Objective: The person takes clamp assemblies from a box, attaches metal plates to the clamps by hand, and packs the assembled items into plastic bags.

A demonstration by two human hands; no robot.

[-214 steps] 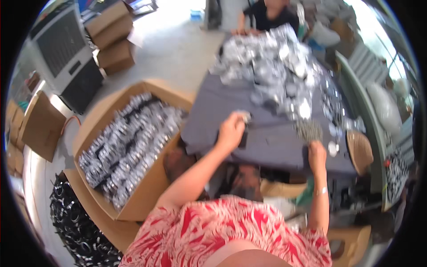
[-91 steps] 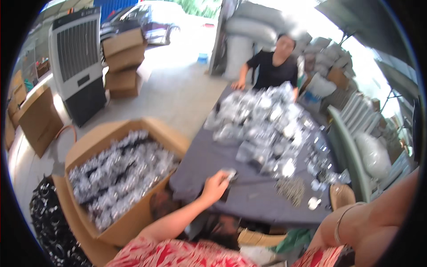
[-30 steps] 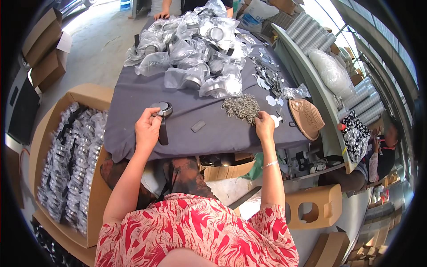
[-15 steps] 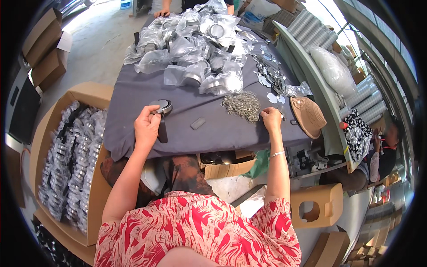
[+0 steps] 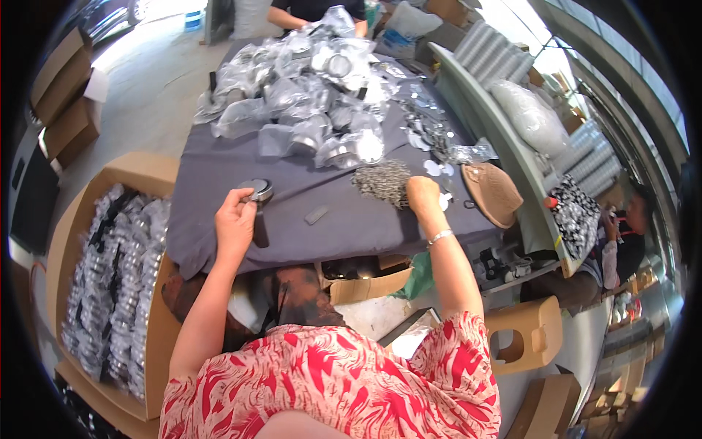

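My left hand (image 5: 235, 223) is closed, thumb and fingers pinching a round silver-rimmed metal piece with a black strip (image 5: 260, 190) hanging from it, above the dark cloth. At the right edge of a heap of small wire pieces (image 5: 382, 183), my right hand (image 5: 425, 196) has its fingers bent together. Whatever they hold, if anything, is hidden behind the hand. Between the hands a small flat grey oblong piece (image 5: 316, 214) lies on the cloth. Thin pale discs (image 5: 436, 168) are scattered beyond the right hand.
Bagged round metal pieces (image 5: 314, 95) are heaped across the table's far part. A brown hat (image 5: 491, 193) lies at the right edge. A carton (image 5: 162, 293) full of bagged pieces stands left. Another person (image 5: 322, 13) is across the table; a second person (image 5: 621, 234) sits right.
My right hand has moved left, from beside the wire heap to its edge. My left hand still holds the round metal piece. The whole view has shifted slightly.
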